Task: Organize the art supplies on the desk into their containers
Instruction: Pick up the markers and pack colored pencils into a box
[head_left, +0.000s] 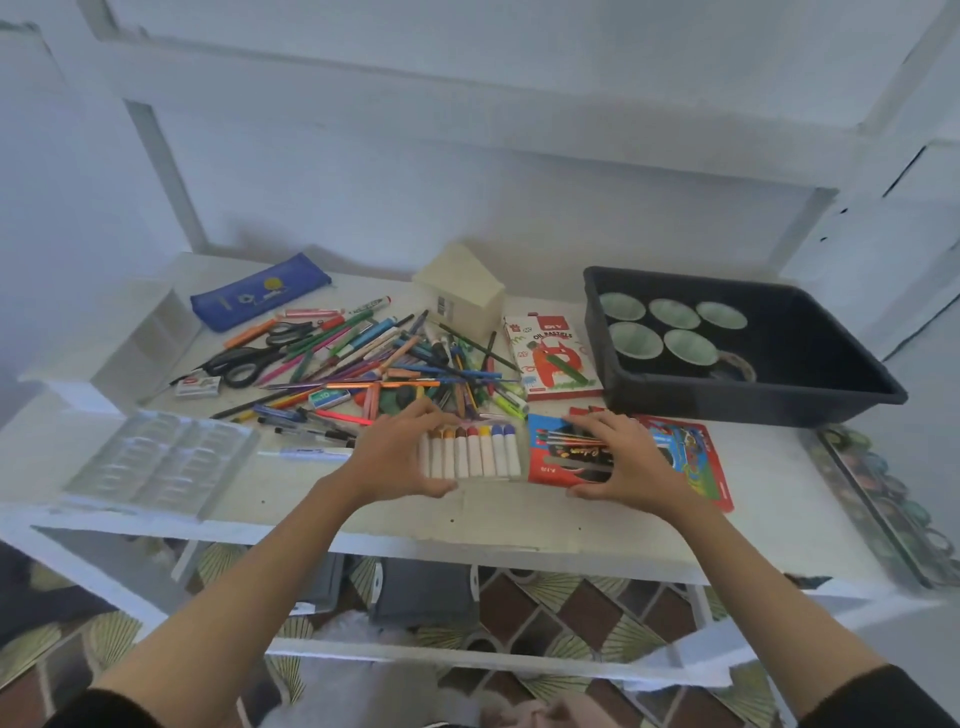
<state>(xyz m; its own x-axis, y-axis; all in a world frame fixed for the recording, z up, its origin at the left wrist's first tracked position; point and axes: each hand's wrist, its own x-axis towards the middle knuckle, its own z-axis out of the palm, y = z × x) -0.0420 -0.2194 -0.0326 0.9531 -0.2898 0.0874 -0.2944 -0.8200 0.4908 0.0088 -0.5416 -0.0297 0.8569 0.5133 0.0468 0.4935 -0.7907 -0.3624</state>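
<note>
A row of several white paint sticks with coloured caps (475, 451) lies near the front of the white desk (498, 519). My left hand (397, 452) curls round the row's left end, fingers on top and thumb at the near edge. My right hand (626, 457) rests with spread fingers on a red and blue brush packet (558, 460), thumb at its near edge. Behind them lies a heap of coloured pencils, pens and markers (389, 364) with black scissors (247, 358). A blue pencil case (260, 297) lies at the back left.
A dark tray (857, 384) with several green cups stands at the back right. An oil pastels box (553, 358) and a cream box (460, 291) lie behind the heap. A clear plastic insert (161, 457) sits front left. A long paint-pot strip (883, 499) lies at the right edge.
</note>
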